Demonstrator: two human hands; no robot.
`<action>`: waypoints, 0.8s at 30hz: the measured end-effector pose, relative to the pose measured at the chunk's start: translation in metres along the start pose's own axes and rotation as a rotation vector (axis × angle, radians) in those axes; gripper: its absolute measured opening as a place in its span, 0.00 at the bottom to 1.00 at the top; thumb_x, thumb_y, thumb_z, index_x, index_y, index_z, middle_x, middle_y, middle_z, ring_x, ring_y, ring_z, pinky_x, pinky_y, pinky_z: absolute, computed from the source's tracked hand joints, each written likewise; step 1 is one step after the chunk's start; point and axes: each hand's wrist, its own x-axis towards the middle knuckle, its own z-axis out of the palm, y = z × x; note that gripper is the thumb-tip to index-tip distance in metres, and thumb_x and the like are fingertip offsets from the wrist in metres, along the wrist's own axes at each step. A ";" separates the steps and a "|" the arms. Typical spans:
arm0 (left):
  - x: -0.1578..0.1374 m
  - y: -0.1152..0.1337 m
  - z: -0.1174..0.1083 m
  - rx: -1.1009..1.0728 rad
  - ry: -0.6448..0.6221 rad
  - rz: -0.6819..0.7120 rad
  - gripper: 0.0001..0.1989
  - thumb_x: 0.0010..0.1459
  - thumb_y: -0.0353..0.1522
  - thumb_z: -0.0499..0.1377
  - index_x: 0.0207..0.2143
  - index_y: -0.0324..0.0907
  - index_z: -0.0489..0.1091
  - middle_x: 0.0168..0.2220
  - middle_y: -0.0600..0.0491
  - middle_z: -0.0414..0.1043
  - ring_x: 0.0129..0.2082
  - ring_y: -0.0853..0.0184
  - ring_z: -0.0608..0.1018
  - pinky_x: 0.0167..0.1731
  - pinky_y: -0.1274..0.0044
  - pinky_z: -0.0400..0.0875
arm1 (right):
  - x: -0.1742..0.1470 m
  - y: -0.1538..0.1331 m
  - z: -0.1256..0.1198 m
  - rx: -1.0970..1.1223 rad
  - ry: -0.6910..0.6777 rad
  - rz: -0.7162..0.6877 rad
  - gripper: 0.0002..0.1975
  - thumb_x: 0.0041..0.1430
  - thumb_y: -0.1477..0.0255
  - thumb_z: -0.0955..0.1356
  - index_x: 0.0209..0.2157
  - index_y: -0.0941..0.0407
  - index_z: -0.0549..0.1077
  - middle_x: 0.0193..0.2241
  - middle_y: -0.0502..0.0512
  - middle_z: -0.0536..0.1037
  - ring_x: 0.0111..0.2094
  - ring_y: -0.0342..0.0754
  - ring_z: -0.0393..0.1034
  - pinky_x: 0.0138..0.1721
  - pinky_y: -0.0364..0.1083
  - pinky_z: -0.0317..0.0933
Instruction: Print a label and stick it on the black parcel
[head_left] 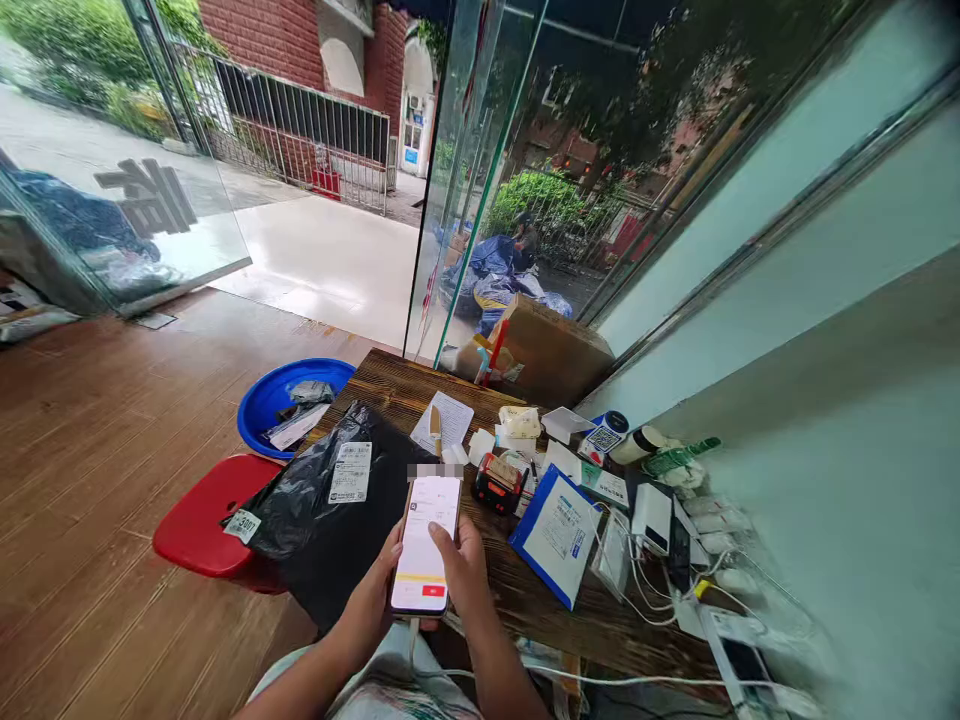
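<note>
A smartphone with a lit white screen is held upright over the near edge of a dark wooden table. My left hand wraps its left side from below. My right hand grips the right side, its thumb lying across the screen. A black plastic parcel bag with white shipping labels lies just left of the phone, hanging over the table's edge. A blue and white mailer lies to the right of the phone.
A small black and red device, paper slips, a tape roll, chargers and white cables crowd the table's right side. A cardboard box stands behind. A blue basin and red stool sit left on the wooden floor.
</note>
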 end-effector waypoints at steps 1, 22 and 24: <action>0.001 0.000 0.000 0.003 -0.003 -0.002 0.46 0.44 0.48 0.65 0.63 0.44 0.55 0.53 0.44 0.70 0.31 0.59 0.77 0.22 0.74 0.71 | 0.000 0.000 0.001 -0.002 0.002 -0.002 0.27 0.43 0.53 0.70 0.39 0.58 0.70 0.40 0.66 0.81 0.41 0.63 0.76 0.42 0.58 0.69; -0.007 0.012 0.008 -0.005 -0.060 -0.045 0.44 0.46 0.46 0.65 0.64 0.49 0.53 0.50 0.42 0.72 0.27 0.58 0.76 0.22 0.72 0.69 | -0.003 0.001 0.005 -0.027 0.012 -0.036 0.23 0.42 0.59 0.71 0.39 0.57 0.70 0.37 0.61 0.81 0.36 0.58 0.76 0.36 0.53 0.69; -0.007 0.012 0.009 0.010 -0.050 -0.041 0.46 0.44 0.47 0.66 0.64 0.48 0.53 0.50 0.42 0.72 0.27 0.56 0.76 0.21 0.72 0.69 | -0.004 0.001 0.006 -0.018 0.003 -0.035 0.23 0.42 0.60 0.71 0.39 0.57 0.69 0.37 0.60 0.81 0.36 0.58 0.76 0.36 0.53 0.69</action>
